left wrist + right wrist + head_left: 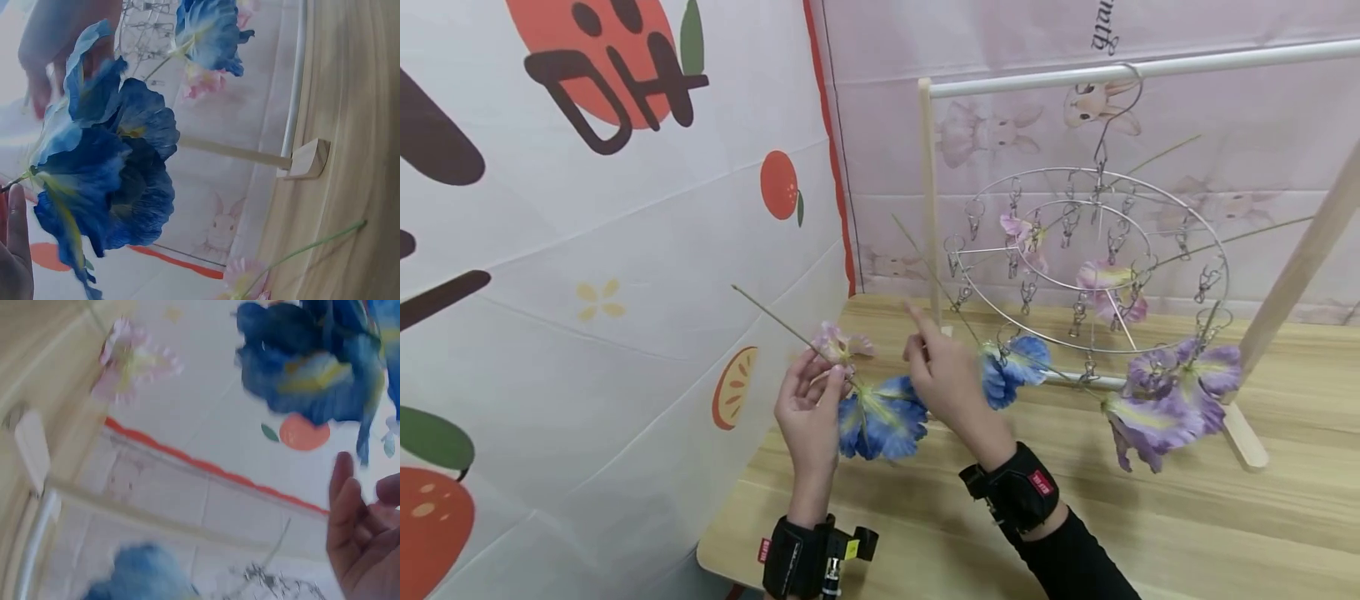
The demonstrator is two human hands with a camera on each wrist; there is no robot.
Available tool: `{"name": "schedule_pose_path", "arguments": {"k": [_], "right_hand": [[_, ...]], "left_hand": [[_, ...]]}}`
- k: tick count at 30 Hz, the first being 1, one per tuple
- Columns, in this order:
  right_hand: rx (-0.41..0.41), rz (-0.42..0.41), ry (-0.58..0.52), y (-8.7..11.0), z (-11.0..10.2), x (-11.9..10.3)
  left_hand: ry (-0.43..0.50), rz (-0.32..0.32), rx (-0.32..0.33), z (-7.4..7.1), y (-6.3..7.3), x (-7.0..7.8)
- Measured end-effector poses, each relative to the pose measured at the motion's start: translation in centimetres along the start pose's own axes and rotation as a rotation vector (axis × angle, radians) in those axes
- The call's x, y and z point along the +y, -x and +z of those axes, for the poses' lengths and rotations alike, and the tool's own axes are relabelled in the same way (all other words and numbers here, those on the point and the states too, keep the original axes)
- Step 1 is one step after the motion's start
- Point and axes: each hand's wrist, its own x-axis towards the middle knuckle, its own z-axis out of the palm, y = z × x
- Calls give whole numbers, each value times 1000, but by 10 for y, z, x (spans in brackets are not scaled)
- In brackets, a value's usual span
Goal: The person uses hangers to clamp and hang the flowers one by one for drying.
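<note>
My left hand [808,408] pinches the thin green stem of a blue artificial flower [883,421] between thumb and fingers, its ruffled petals facing down and right. Just right of those petals is my right hand [951,379], index finger extended and the others bent, with nothing in its grasp. A pink artificial flower [244,281] with a green stem lies on the table, partly behind my left hand in the head view. Beyond my right hand, a second blue flower [1018,367] hangs from a round wire hanger [1217,242] with many metal clips.
The hanger hooks over a white rod [1037,83] on a wooden-post stand [927,192]. A purple flower [1172,417] and pink flowers [1112,287] also hang there, stems sticking outward. The wooden table [1000,525] meets a printed cloth wall [625,333] at left.
</note>
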Motion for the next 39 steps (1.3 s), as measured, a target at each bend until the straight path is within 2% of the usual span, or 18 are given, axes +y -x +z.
{"name": "schedule_pose_path", "arguments": {"k": [5, 9, 13, 16, 23, 36, 39], "right_hand": [[5, 166, 148, 3, -18, 7], [12, 233, 230, 4, -28, 13], [2, 282, 252, 7, -38, 19], [2, 287, 253, 11, -45, 23], [54, 241, 277, 22, -62, 30], [344, 20, 384, 52, -100, 44], [388, -10, 388, 59, -112, 50]], "left_hand": [[15, -35, -9, 7, 4, -5], [6, -70, -38, 12, 8, -8], [-30, -88, -76, 16, 13, -10], [-34, -86, -104, 19, 16, -11], [-26, -89, -130, 26, 20, -11], [-16, -134, -145, 36, 25, -13], [1, -149, -156, 39, 27, -13]]}}
